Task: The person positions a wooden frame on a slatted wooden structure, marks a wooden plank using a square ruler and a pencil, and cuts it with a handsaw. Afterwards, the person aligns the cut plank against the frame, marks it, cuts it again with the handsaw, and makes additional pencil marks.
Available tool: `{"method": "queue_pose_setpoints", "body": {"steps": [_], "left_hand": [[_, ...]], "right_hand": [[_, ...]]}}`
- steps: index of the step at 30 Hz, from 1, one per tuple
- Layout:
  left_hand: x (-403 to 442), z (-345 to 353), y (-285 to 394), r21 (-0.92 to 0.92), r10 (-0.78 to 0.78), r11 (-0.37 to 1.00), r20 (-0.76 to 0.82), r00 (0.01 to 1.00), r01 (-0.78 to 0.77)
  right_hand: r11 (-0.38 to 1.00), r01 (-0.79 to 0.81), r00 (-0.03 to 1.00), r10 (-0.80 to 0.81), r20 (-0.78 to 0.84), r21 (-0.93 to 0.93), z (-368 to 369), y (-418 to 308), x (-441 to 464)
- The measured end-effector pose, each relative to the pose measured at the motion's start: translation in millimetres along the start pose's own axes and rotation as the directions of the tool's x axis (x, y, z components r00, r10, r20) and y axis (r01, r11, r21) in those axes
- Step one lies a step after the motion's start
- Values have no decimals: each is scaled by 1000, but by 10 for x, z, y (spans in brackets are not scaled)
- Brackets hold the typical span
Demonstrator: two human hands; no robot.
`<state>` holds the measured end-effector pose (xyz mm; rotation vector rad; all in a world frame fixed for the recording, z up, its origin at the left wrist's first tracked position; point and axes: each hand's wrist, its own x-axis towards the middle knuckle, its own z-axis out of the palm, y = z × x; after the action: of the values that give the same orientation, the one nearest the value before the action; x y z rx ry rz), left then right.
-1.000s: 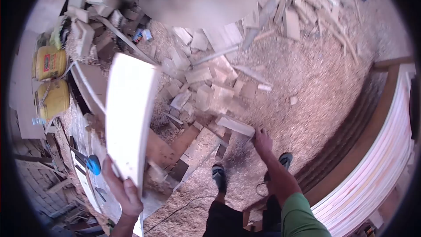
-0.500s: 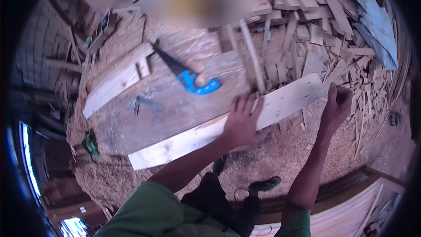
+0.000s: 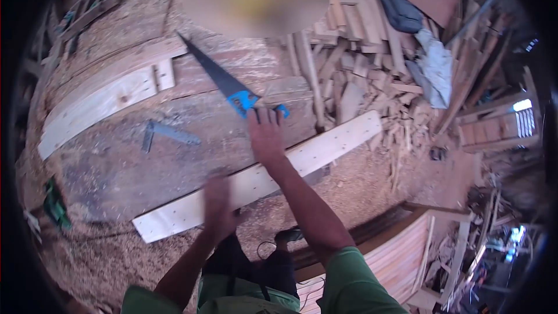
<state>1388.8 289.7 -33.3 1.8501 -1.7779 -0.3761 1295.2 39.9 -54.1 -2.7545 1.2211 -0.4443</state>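
My right hand (image 3: 267,136) is at the blue handle of a handsaw (image 3: 218,75), its fingers curled over the grip. The dark blade lies on the worn bench top, tip pointing to the far left. A long pale board (image 3: 308,154) lies slantwise along the bench's near edge, beneath my right forearm. Over the left part of this board is my left hand (image 3: 218,200), smeared by motion, so its fingers do not show clearly. A metal try square (image 3: 168,132) rests on the bench to the left of the saw.
Another pale board (image 3: 102,102) lies at the bench's left side. A green tool (image 3: 55,203), perhaps a hand plane, sits at the left edge. Piled offcuts (image 3: 354,75) and a grey cloth (image 3: 435,70) are at the right. Wood shavings cover the floor (image 3: 349,197).
My right hand has left the board's right end and moved left to the saw handle. My left hand has slid from mid-board toward its left part. The view has shifted right.
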Motion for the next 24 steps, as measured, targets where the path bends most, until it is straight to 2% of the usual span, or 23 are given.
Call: {"method": "queue_pose_setpoints", "body": {"steps": [2, 4, 6, 9, 11, 12, 13, 15, 17, 20, 24], "left_hand": [[-434, -288, -335, 266, -162, 953, 37, 986, 146], [-498, -523, -520, 208, -154, 968, 39, 987, 143], [-503, -404, -649, 181, -143, 974, 34, 989, 135], [-230, -344, -450, 157, -115, 981, -6, 993, 114], [166, -176, -324, 132, -56, 990, -27, 998, 59], [381, -80, -274, 126, -30, 991, -40, 999, 34], [619, 40, -231, 124, -6, 992, -47, 999, 12], [1131, 307, -129, 131, 51, 990, -59, 997, -43], [1638, 535, 31, 117, 106, 988, -77, 991, -96], [2234, 725, 273, 143, 156, 980, -100, 983, -141], [2623, 876, 364, 173, 145, 975, -36, 989, -137]], "right_hand": [[1000, 10, 1000, -10, 18, -14, -41, 38, 107], [999, 5, 1000, -5, -2, 43, -205, 118, 84], [987, 7, 998, 3, -63, 163, -537, 74, -7], [857, -240, 967, 252, 34, 455, -1367, 44, -346], [887, -149, 962, 233, -145, 437, -1647, 276, -764], [692, -307, 911, 412, -9, 654, -1906, 288, -963], [418, -433, 828, 535, 168, 798, -2206, 249, -1146], [173, -504, 670, 696, 257, 846, -2636, 291, -1493], [-29, -367, 601, 756, 261, 930, -2837, 449, -1836], [-193, -191, 635, 723, 271, 962, -3049, 736, -2180], [-3, -267, 679, 709, 190, 964, -3075, 883, -2163]]}}
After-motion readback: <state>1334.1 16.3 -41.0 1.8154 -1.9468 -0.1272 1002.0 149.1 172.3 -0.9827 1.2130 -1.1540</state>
